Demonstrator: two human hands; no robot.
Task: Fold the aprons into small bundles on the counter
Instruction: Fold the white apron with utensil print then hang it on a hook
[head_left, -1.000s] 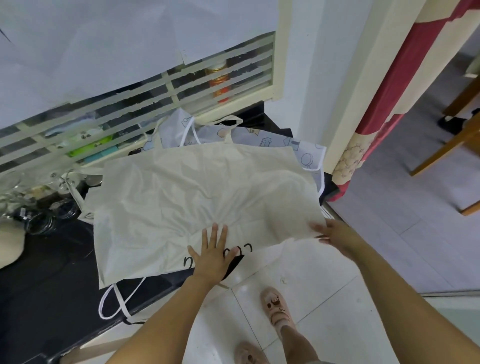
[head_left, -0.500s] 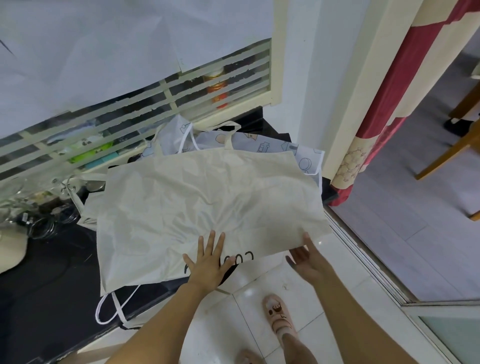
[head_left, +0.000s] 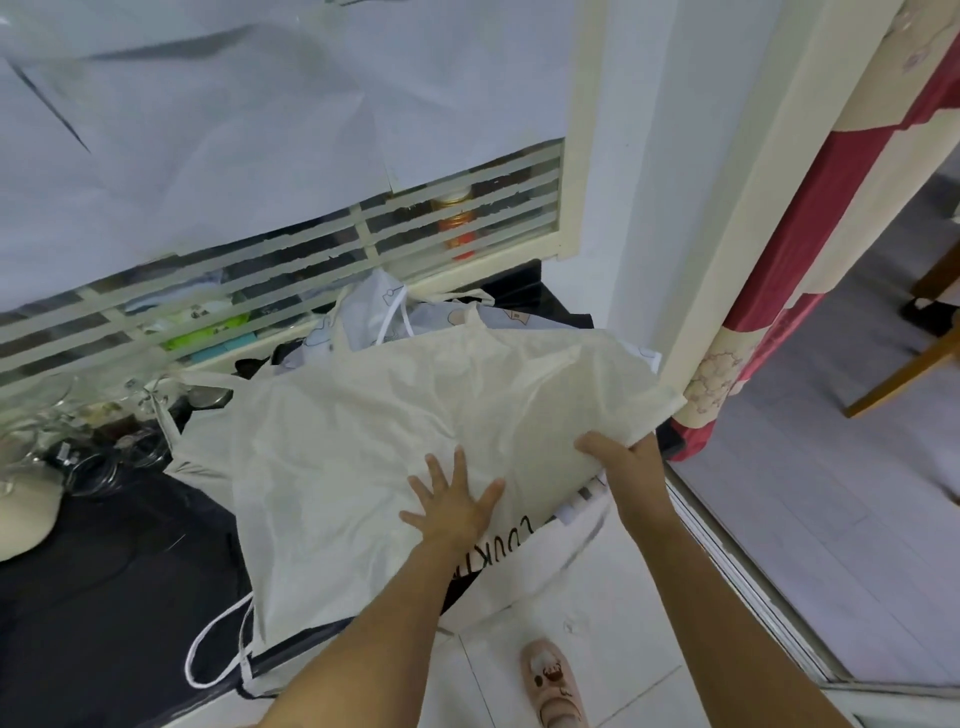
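- The cream apron (head_left: 395, 415) lies spread on the dark tabletop (head_left: 114, 571). It runs from beyond the fingertips of both hands back to the near edge, where a lettered part hangs over below the left wrist.
- The left hand (head_left: 452, 506) stays as it was, palm down with its fingers (head_left: 459, 465) straight and spread, pressing the cloth flat near the middle of the front edge.
- The right hand (head_left: 631, 467) is what has changed. Half a second ago it lay open beside the right corner; now its fingers grip that edge, thumb on top and the rest hidden underneath.
- The cloth at those fingers is now lifted off the tabletop, and creases fan out from the grip.
- I judge that the first fold is starting, with the right side about to swing over towards the left fingers, which act as the anchor.
- A patterned apron (head_left: 374, 317) waits beyond the fingertips, unfolded.
- A white strap loop (head_left: 208, 654) dangles well left of the left wrist and will need tucking in.
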